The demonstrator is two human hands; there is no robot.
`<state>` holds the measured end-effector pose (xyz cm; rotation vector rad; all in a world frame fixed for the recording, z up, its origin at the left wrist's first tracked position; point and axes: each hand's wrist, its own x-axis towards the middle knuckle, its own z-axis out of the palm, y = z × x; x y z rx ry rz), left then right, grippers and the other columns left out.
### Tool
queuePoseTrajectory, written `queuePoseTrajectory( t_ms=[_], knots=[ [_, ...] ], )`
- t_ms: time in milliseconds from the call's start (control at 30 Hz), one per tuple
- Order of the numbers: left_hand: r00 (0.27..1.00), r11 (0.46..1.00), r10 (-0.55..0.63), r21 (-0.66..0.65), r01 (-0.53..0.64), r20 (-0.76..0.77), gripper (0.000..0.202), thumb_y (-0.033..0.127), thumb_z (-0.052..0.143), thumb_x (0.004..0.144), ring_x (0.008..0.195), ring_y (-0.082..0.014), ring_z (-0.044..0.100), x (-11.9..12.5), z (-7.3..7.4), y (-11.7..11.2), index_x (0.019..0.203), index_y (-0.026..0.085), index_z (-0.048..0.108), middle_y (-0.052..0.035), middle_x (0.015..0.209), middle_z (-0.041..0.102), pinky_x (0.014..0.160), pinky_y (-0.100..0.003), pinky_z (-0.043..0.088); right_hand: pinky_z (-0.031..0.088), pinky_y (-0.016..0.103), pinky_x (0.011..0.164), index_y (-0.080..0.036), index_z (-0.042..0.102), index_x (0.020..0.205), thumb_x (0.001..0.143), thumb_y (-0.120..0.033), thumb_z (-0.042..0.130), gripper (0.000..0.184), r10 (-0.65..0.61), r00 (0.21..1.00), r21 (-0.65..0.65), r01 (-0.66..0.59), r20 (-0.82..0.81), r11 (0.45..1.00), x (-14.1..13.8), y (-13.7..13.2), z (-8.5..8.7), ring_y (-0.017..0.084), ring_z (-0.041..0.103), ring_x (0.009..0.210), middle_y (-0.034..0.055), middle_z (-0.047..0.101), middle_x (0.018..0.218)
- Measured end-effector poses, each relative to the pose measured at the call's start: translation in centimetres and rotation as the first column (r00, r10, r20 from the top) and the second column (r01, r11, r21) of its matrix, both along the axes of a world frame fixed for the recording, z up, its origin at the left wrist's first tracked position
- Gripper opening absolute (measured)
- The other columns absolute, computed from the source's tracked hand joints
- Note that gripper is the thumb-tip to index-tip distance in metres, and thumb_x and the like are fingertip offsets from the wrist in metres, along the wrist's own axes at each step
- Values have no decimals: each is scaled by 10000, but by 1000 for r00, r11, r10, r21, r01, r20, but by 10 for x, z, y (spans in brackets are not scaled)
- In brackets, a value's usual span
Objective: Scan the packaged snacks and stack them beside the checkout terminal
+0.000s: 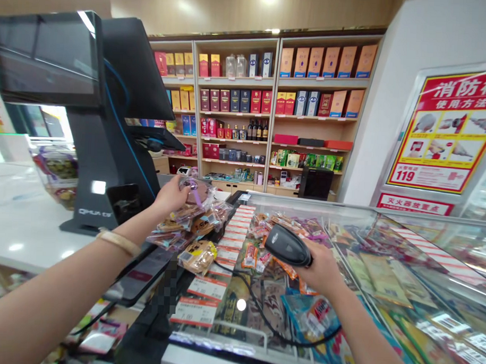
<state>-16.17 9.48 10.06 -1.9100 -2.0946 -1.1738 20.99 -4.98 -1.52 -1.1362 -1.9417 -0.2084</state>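
My left hand [170,197] is closed on the edge of a clear plastic snack packet [197,191] with a purple strip and brownish contents. Beneath it lies a pile of similar snack packets [189,222], and a yellow-and-brown packet [198,256] rests at the pile's near end. In my right hand [323,267] is a black barcode scanner [287,245], its head pointing left toward the pile. The scanner's black cable [258,304] loops across the glass-topped case [357,210]. My right fingers are mostly hidden behind the scanner.
A black checkout terminal [116,146] stands on the white counter [22,206] at left. Price labels [201,287] line the case's left edge; colourful packets [383,272] show through its glass. Shelves of boxes and bottles [238,100] fill the back wall, beside a red fire-hydrant sign [447,136].
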Motion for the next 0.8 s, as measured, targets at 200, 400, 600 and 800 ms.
queuePoseTrajectory(
  t_ms=[200, 400, 600, 800],
  knots=[
    [974, 989, -4, -142, -29, -228, 580, 304, 474, 855, 1119, -306, 612, 7, -1, 12, 1389, 78, 463, -177, 1175, 673, 933, -360, 479, 488, 299, 685, -214, 651, 878, 766, -294, 600, 146, -6, 1000, 25, 6, 22, 1000, 1, 2, 0, 221, 670, 791, 69, 728, 888],
    [927, 991, -34, -136, -18, -375, 483, 272, 448, 842, 1211, -304, 539, 25, -2, 18, 1278, 136, 605, -141, 1120, 701, 953, -357, 464, 492, 297, 687, -210, 656, 874, 765, -291, 603, 146, 5, 1000, 20, -5, 2, 1000, 1, 2, 0, 213, 668, 782, 65, 725, 866],
    [919, 981, 4, -179, -81, -393, 449, 292, 454, 807, 1121, -360, 574, 38, -2, 28, 1160, 174, 706, -194, 1148, 675, 903, -418, 465, 505, 288, 679, -208, 672, 943, 750, -283, 615, 215, 14, 1000, 76, -14, -7, 997, 0, 0, 5, 211, 675, 766, 66, 727, 839],
    [920, 971, 34, -203, -122, -391, 409, 269, 453, 798, 1077, -393, 582, 53, 0, 26, 1042, 107, 738, -254, 1120, 661, 846, -441, 462, 516, 290, 696, -211, 676, 952, 777, -306, 613, 209, 22, 1000, 83, -20, -23, 996, -1, -1, 6, 205, 672, 745, 60, 718, 799]
  ],
)
